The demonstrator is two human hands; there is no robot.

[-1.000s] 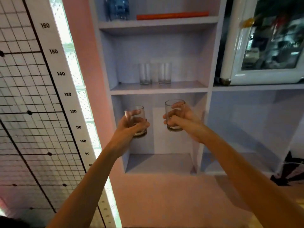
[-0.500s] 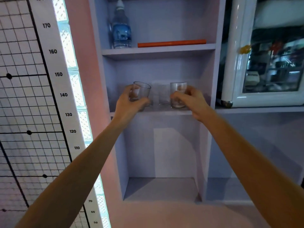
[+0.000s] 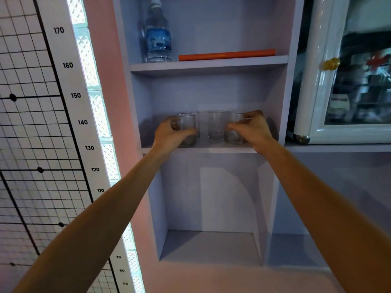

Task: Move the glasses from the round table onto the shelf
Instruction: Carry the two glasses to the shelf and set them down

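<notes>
My left hand [image 3: 169, 134] is wrapped around a clear glass [image 3: 187, 129] whose base rests on the middle shelf [image 3: 220, 147] of the pale purple cabinet. My right hand [image 3: 251, 129] grips a second clear glass [image 3: 233, 129] that also stands on that shelf, to the right. Between and behind them stand two more glasses: one [image 3: 216, 123] in the middle, the other [image 3: 193, 115] mostly hidden behind the left glass. The round table is out of view.
A water bottle [image 3: 158, 39] and a flat orange object [image 3: 227, 55] lie on the shelf above. A white glass-door cabinet [image 3: 349, 77] stands to the right. A height chart [image 3: 69, 98] and a glass-block strip fill the left wall. The compartment below [image 3: 209, 246] holds nothing.
Both hands have carried their glasses up from in front of the lower compartment onto the middle shelf, in front of the two glasses that stood there. The camera has tilted upward.
</notes>
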